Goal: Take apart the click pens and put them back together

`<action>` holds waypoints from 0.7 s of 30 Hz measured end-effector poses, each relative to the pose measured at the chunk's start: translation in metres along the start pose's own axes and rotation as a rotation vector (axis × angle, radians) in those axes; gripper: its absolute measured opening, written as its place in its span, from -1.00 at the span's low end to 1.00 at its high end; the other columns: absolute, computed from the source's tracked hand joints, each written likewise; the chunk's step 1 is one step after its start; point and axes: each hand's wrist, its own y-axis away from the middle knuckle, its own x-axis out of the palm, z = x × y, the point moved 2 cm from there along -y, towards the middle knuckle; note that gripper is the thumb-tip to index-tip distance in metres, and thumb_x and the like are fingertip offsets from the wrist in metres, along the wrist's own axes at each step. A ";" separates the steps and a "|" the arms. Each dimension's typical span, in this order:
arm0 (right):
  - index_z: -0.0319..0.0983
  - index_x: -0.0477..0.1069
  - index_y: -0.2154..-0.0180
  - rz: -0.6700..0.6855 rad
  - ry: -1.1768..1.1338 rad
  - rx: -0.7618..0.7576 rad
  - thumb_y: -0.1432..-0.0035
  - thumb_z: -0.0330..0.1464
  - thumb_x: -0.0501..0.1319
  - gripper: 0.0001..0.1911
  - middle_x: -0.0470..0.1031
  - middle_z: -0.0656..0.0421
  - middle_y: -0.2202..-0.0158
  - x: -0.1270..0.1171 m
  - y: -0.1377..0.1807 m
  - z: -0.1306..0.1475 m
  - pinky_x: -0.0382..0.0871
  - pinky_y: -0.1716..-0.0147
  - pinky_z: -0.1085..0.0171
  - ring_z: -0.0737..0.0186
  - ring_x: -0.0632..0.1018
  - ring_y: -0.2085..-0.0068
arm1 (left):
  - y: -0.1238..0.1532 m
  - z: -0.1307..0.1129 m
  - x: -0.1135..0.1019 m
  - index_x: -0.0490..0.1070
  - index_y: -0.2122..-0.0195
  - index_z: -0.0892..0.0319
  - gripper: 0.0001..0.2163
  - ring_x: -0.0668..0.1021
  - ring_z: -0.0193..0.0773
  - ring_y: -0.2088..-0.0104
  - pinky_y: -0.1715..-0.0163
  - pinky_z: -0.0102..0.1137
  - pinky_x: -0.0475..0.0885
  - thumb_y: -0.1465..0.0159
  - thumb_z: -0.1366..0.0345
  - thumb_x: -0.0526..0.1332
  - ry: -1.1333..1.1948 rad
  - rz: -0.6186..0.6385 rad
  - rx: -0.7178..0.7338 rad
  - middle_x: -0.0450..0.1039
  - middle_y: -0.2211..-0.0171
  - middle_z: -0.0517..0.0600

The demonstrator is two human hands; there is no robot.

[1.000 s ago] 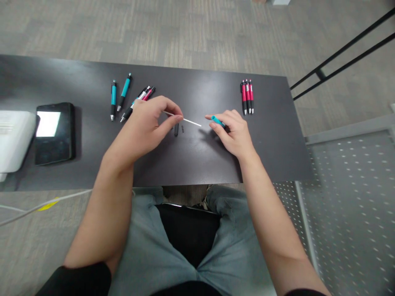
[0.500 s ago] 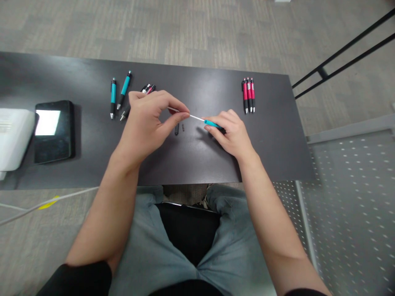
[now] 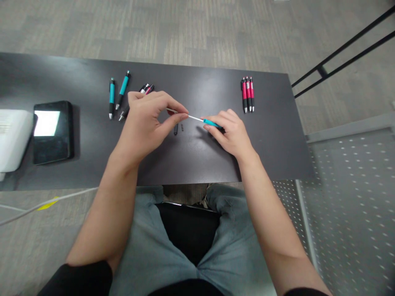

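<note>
Between the thumb and fingertips of my left hand (image 3: 156, 117) is a thin white pen refill (image 3: 195, 118). Its right end meets the open end of a blue pen barrel (image 3: 211, 123); how deep it sits inside cannot be seen. My right hand (image 3: 230, 131) closes round that barrel, hiding its far part. On the table under the left fingertips lie a small dark pen part (image 3: 175, 129) and a tiny dark piece (image 3: 182, 127), perhaps a spring.
Two blue pens (image 3: 111, 98) and several partly hidden pens (image 3: 147, 89) lie left of my left hand. Three red pens (image 3: 247, 94) are lined up at the right. A black tablet-like device (image 3: 53, 144) and a white box (image 3: 14, 139) occupy the table's left (image 3: 191, 168).
The view has shifted very slightly. Both hands keep the same grip, with the refill at the barrel's end as before.
</note>
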 end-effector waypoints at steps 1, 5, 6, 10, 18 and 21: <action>-0.03 0.89 -0.22 0.000 -0.001 0.006 -0.79 0.17 0.33 -0.47 0.75 0.02 0.11 0.000 0.000 0.000 0.53 -0.12 -0.09 -0.12 0.56 0.09 | 0.000 0.000 0.001 0.78 -0.03 -0.17 -0.81 0.79 0.16 -0.14 -0.46 0.25 0.44 -0.70 0.08 0.33 -0.010 0.003 0.001 0.86 -0.04 -0.03; -0.02 0.89 -0.23 -0.006 0.008 0.015 -0.78 0.17 0.33 -0.48 0.73 0.03 0.14 0.000 0.001 0.000 0.52 -0.11 -0.09 -0.13 0.54 0.09 | -0.001 -0.003 0.001 0.77 -0.03 -0.19 -0.80 0.79 0.17 -0.15 -0.47 0.26 0.45 -0.71 0.06 0.31 -0.030 0.006 -0.005 0.87 -0.05 -0.04; -0.02 0.89 -0.23 -0.007 0.012 0.008 -0.79 0.18 0.31 -0.47 0.72 0.03 0.14 0.000 0.001 0.000 0.52 -0.10 -0.09 -0.13 0.54 0.10 | 0.000 -0.003 0.001 0.78 -0.03 -0.20 -0.80 0.79 0.17 -0.14 -0.47 0.27 0.44 -0.70 0.05 0.31 -0.028 0.004 -0.007 0.88 -0.05 -0.04; -0.04 0.89 -0.24 0.005 0.004 -0.027 -0.81 0.22 0.24 -0.39 0.69 0.02 0.16 0.000 0.000 0.003 0.51 -0.09 -0.09 -0.13 0.52 0.10 | 0.000 -0.006 0.005 0.80 0.03 -0.17 -0.82 0.81 0.19 -0.10 -0.45 0.29 0.39 -0.66 0.08 0.35 0.006 -0.016 0.024 0.89 -0.04 -0.02; -0.05 0.88 -0.22 0.047 0.003 -0.020 -0.80 0.23 0.23 -0.37 0.66 0.02 0.18 0.002 -0.001 0.007 0.52 -0.11 -0.11 -0.15 0.52 0.09 | 0.003 -0.014 0.027 0.74 -0.26 -0.17 -0.77 0.84 0.13 -0.12 -0.44 0.17 0.43 -0.62 0.15 0.44 0.101 0.019 0.030 0.89 -0.03 -0.04; -0.04 0.88 -0.20 0.049 -0.023 -0.049 -0.81 0.23 0.22 -0.37 0.67 0.02 0.17 0.002 -0.001 0.007 0.54 -0.10 -0.10 -0.14 0.54 0.10 | 0.004 -0.017 0.032 0.71 -0.29 -0.14 -0.75 0.86 0.09 -0.11 -0.43 0.14 0.44 -0.64 0.18 0.44 0.132 0.011 0.043 0.90 -0.01 -0.05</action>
